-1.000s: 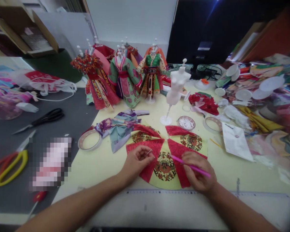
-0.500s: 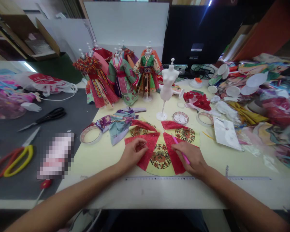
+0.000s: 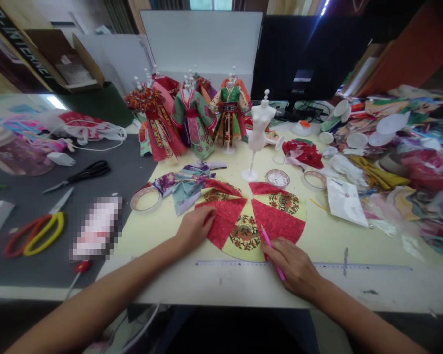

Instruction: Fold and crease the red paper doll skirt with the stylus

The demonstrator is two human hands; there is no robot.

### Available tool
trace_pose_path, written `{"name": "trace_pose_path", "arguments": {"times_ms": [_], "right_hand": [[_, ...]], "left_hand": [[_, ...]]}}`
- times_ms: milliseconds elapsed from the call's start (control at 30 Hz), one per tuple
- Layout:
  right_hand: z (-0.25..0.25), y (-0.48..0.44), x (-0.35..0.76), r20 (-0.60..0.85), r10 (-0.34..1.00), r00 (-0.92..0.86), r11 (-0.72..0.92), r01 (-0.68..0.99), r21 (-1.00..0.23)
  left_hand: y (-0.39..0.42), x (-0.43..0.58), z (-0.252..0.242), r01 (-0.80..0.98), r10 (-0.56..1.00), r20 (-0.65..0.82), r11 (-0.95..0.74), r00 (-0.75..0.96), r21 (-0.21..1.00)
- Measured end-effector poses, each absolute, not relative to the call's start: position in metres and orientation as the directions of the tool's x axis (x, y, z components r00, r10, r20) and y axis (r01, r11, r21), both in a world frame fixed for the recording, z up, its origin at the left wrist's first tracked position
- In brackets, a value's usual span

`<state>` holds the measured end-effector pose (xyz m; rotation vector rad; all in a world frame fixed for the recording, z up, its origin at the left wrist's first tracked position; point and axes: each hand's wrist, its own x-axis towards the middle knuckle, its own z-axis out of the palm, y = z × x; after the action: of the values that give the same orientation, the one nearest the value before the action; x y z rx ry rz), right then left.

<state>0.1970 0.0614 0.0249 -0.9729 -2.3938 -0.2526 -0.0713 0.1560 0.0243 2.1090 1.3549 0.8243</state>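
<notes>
red and yellow paper circle (image 3: 276,222): lies flat on the pale yellow table (image 3: 158,236), near its front edge, made of red wedges that alternate with yellow ones bearing flower prints.
left hand (image 3: 195,227): rests on the left red wedge, fingers close together with the tips down on the paper; whether they pinch its edge cannot be told.
right hand (image 3: 296,268): sits at the lower right rim of the circle, fingers closed round a pink stick (image 3: 270,243).
pink stick: slanted, its upper tip on the circle beside the middle yellow wedge, its lower end showing below the fingers.
ruler (image 3: 354,266): clear, lying along the front of the table, just below the circle and partly under the right hand.
folded blue and purple paper (image 3: 184,186): just behind the circle, at its upper left.
tape roll (image 3: 145,199): left of the folded paper, flat on the table.
white mannequin (image 3: 259,132): upright on its stand, behind the circle.
dressed dolls (image 3: 192,118): a row standing behind, left of the mannequin.
black scissors (image 3: 81,174): on the grey mat (image 3: 22,196), well to the left.
yellow-handled scissors (image 3: 44,230): nearer the front of the same mat.
</notes>
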Motion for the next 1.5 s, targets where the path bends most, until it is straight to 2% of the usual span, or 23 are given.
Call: {"name": "trace_pose_path", "arguments": {"times_ms": [167,333,567,700,833,900,1100,1500], "right_hand": [[0.025,0.058,0.185,0.539,0.598,-0.593,0.742,0.665,-0.091],[0.028,0.064,0.190,0.562,0.588,-0.581,0.750,0.652,-0.110],[0.042,0.092,0.201,0.554,0.638,-0.534,0.717,0.674,-0.177],[0.052,0.109,0.195,0.606,0.664,-0.438,0.707,0.630,-0.320],[0.054,0.121,0.186,0.660,0.718,-0.220,0.659,0.519,-0.544],[0.051,0.122,0.182,0.658,0.742,-0.126,0.625,0.484,-0.612],[0.045,0.118,0.180,0.621,0.784,-0.022,0.569,0.425,-0.704],[0.040,0.116,0.176,0.582,0.796,-0.166,0.597,0.374,-0.709]], "left_hand": [[0.164,-0.079,0.025,0.588,0.918,0.222,-0.382,0.327,0.713],[0.167,-0.081,0.027,0.513,0.939,0.185,-0.316,0.291,0.798],[0.168,-0.072,0.040,0.287,0.971,0.095,-0.157,0.219,0.945],[0.166,-0.049,0.051,0.110,0.968,0.025,-0.054,0.249,0.993],[0.166,-0.022,0.050,-0.046,0.954,-0.035,0.051,0.298,0.998],[0.165,-0.014,0.046,-0.106,0.946,-0.061,0.099,0.317,0.989],[0.162,-0.015,0.035,-0.114,0.933,-0.118,0.166,0.339,0.980],[0.162,-0.018,0.035,-0.103,0.921,-0.141,0.190,0.364,0.976]]}}
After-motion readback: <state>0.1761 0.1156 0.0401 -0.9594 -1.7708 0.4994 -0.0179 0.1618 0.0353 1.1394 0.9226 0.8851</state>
